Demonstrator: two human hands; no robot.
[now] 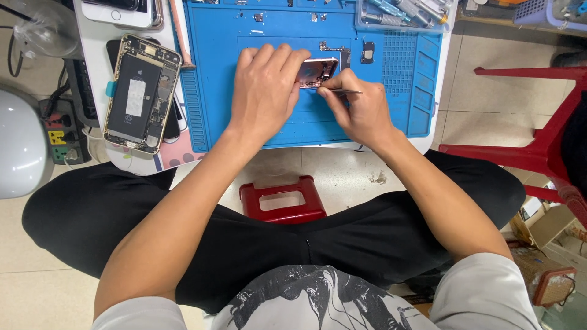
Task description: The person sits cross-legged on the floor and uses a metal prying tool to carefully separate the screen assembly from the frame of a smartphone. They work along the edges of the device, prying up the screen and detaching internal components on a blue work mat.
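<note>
Phone shell (pixel 317 72) between both hands.

White table (pixel 92 36) carries a blue work mat (pixel 391 67) as the reference. Left of the mat: an opened phone (pixel 142 93) with its insides exposed, another phone (pixel 119 11) beyond it. On the mat's far right corner: a clear tool tray (pixel 403 15).
</note>
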